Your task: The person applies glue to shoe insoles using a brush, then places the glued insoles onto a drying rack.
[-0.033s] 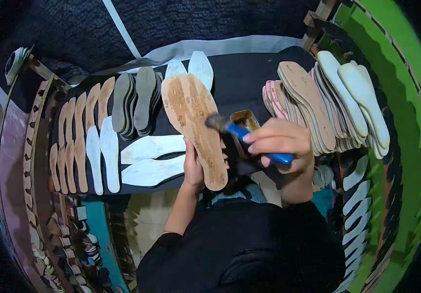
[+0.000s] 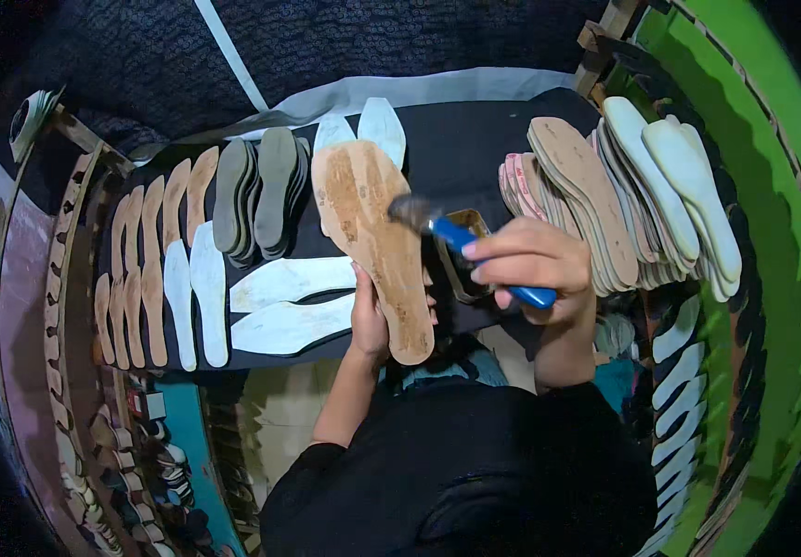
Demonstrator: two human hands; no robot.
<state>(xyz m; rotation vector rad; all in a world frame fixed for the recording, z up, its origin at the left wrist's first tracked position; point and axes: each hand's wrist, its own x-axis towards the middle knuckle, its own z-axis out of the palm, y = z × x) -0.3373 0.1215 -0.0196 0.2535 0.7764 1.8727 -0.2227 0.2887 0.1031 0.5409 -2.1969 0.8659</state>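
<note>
My left hand [image 2: 371, 316] grips a tan insole [image 2: 371, 223] near its narrow end, thumb on top and fingers behind. Uneven brown, wet-looking smears cover much of the insole's face. My right hand [image 2: 540, 274] is closed around the blue handle of a brush [image 2: 456, 232]. The brush's dark bristles touch or hover just over the insole's right side, below its wide end; I cannot tell which. Partly behind my right hand and the brush stands a small open container [image 2: 461, 283] with stained walls.
White insoles [image 2: 293, 325] lie left of my left hand. Grey insole stacks [image 2: 275, 190] and tan insoles [image 2: 152, 278] line the dark table's left side. Tall insole stacks [image 2: 586, 200] stand at right. Racks [image 2: 679, 399] of soles flank me.
The brush and my right hand have shifted slightly, the bristles moving a little up and left. The insole's wide end has tilted slightly right. Both grips are unchanged.
</note>
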